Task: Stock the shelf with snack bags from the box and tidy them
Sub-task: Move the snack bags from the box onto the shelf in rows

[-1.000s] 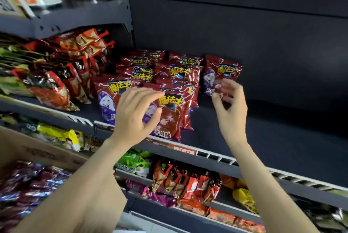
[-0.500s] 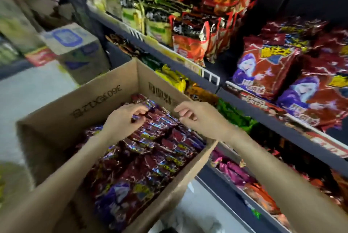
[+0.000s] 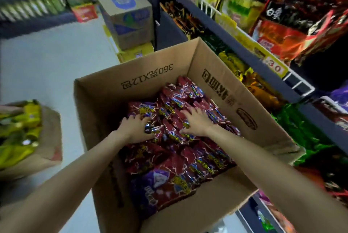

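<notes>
An open cardboard box (image 3: 131, 74) stands on the floor beside the shelf (image 3: 248, 51), filled with several red and purple snack bags (image 3: 178, 166). Both my hands are down inside it on top of the pile. My left hand (image 3: 134, 129) curls its fingers and thumb around the bags at the left of the pile. My right hand (image 3: 196, 122) lies spread on the bags just to the right, fingers straight and thumb out. The same red bags on the shelf are mostly out of view at the far right edge.
Shelf tiers at the right hold green, yellow, orange and red snack packs behind wire dividers and a price tag (image 3: 273, 65). A second carton with yellow bags (image 3: 47, 138) sits at left. A blue-printed carton (image 3: 128, 16) stands at the aisle's far end on pale floor.
A second ago both hands were tidying red bags on the shelf. My view has since swung down to the box, and both hands have sunk onto the bags.
</notes>
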### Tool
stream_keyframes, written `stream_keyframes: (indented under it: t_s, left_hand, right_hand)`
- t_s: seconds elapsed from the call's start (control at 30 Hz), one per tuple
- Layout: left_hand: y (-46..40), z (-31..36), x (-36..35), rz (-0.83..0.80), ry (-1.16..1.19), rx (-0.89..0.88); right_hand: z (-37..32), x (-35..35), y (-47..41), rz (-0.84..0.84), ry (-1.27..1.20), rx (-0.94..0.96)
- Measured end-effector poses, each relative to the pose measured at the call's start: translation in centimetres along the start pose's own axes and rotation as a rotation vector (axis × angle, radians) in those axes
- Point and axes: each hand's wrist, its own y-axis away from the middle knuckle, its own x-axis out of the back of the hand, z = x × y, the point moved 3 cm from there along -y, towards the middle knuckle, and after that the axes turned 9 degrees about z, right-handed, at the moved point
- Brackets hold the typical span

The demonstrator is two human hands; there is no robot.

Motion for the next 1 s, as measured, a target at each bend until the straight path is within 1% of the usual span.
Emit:
stream_keyframes:
  t_s: [0.1, 0.2, 0.3, 0.53, 0.63, 0.7, 0.77, 0.87, 0.93, 1.0]
  left_hand:
    - [-0.5, -0.9, 0.7, 0.000, 0.032, -0.026]
    - [-1.3, -2.3, 1.1, -0.039, 0.041, -0.093]
    - [-1.9, -2.7, 1.2, -0.055, 0.006, -0.180]
    - [-1.8, -1.7, 0.7, -0.073, 0.200, -0.261]
    - [-1.7, -1.2, 0.6, -0.092, 0.217, -0.269]
    - [-1.8, -1.7, 0.6, -0.140, 0.251, -0.216]
    - [-1.9, -2.4, 0.7, -0.177, 0.233, -0.169]
    - [-2.1, -2.8, 0.7, -0.195, 0.130, -0.174]
    - [-2.0, -3.0, 0.8, -0.199, 0.101, -0.176]
    - [-1.6, -3.3, 0.9, -0.205, 0.131, -0.183]
  right_hand:
    - [-1.1, -1.2, -1.3, 0.025, 0.088, 0.095]
    - [-2.8, -2.5, -2.2, 0.022, 0.201, 0.206]
    - [-3.5, -3.6, -2.5, 0.011, 0.315, 0.233]
    - [-2.6, -3.3, -1.5, 0.093, 0.160, 0.228]
    - [-2.6, -3.3, -0.8, 0.084, 0.007, 0.259]
    - [-3.4, -3.1, 0.2, 0.090, -0.163, 0.310]
    - [-4.7, -2.9, 1.2, 0.091, -0.318, 0.312]
    - [-6.6, -3.2, 1.9, -0.023, -0.543, 0.190]
    - [-7.0, -3.3, 1.5, -0.048, -0.664, 0.124]
    - [-6.7, -3.3, 1.3, -0.056, -0.764, 0.101]
